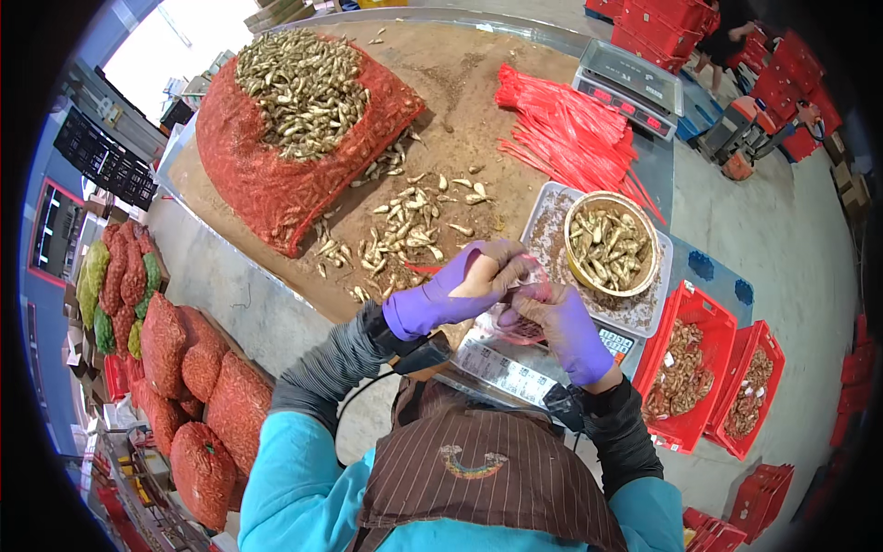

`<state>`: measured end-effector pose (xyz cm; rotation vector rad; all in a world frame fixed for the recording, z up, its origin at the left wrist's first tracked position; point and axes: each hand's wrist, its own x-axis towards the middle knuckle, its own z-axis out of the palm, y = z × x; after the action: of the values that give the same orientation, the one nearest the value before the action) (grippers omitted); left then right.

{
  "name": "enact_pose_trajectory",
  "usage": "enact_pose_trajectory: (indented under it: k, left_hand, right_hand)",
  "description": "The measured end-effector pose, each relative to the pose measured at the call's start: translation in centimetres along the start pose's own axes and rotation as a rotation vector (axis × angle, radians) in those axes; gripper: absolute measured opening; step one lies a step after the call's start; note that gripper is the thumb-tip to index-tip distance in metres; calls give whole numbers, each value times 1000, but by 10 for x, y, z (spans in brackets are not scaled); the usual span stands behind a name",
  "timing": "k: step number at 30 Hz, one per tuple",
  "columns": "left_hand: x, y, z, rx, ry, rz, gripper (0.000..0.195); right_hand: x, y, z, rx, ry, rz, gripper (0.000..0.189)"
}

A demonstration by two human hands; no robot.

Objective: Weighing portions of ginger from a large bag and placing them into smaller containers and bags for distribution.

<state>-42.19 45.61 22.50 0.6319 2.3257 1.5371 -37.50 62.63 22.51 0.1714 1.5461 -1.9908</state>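
Purple gloves with bare patches cover both my hands, which meet above the table's front edge. Between my fingertips is the gathered top of a small pinkish-red mesh bag (pixel 517 328); the fingers partly hide it. My left hand (pixel 459 288) pinches it from the left, and my right hand (pixel 564 324) grips it from the right. Just beyond my right hand, a round tub (pixel 577 265) full of small pale bulbs (pixel 610 241) stands on a soil-strewn white tray (pixel 541 214). The tray sits over a scale with a keypad (pixel 614 343). Loose bulbs (pixel 414 221) lie beyond my left hand.
A large red mesh sack (pixel 227 165) of bulbs lies open at the far left. Flat red net bags (pixel 572 131) lie beside a digital scale (pixel 628 79). Printed labels (pixel 503 369) lie at the front edge. Red crates (pixel 686 369) stand right; full sacks (pixel 238 407) stand left.
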Motion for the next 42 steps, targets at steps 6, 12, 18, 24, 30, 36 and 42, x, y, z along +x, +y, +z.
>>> enact_pose_trajectory:
  k: [6, 12, 18, 24, 30, 36, 42]
  left_hand:
    - [-32, -26, 21, 165, 553, 8, 28]
    - [-40, -25, 43, -869, 379, -439, 12]
    - [-27, -69, -3, -1259, 374, -216, 20]
    - [-14, -87, -27, -1483, 169, -553, 26]
    - [81, -66, 66, -1044, 12, -606, 9]
    - [117, -67, 89, -565, -147, -725, 10]
    - [85, -43, 78, -413, 25, -476, 16]
  right_hand:
    - [59, 45, 14, 154, 351, -241, 19]
    - [72, 65, 18, 668, 243, -274, 32]
    - [32, 66, -14, 222, 172, -313, 23]
    - [-42, 59, -66, 302, 337, -382, 16]
    - [-93, 89, -128, 416, 495, -216, 15]
    - [-115, 127, -187, 1137, -27, -636, 30]
    - [-89, 67, -231, 1389, 225, -99, 35]
